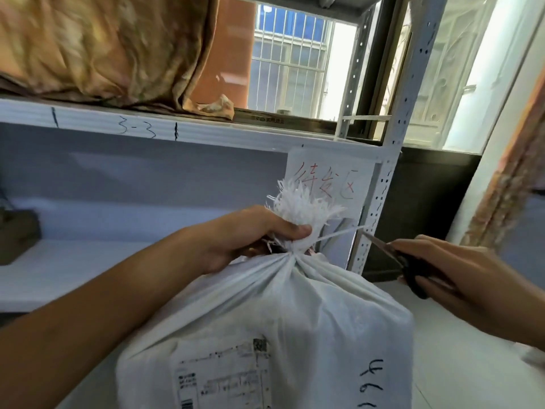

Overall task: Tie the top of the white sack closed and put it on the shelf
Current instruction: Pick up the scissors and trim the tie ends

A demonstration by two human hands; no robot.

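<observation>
The white sack (295,326) stands in front of me, its neck gathered and cinched by a thin white tie (339,235) whose loose end sticks out to the right. My left hand (250,240) grips the frayed top of the sack (300,208) just above the cinch. My right hand (460,276) holds black-handled scissors (392,255) with the blade tips at the tie's free end. A shipping label (227,376) and black handwritten numbers are on the sack's front. The white metal shelf (88,273) is behind the sack.
A brownish bundle (103,48) fills the upper shelf, marked "3-3". A paper sign with red writing (330,181) hangs on the perforated shelf post (380,202). A dark object (17,240) sits at the shelf's left. A barred window is behind.
</observation>
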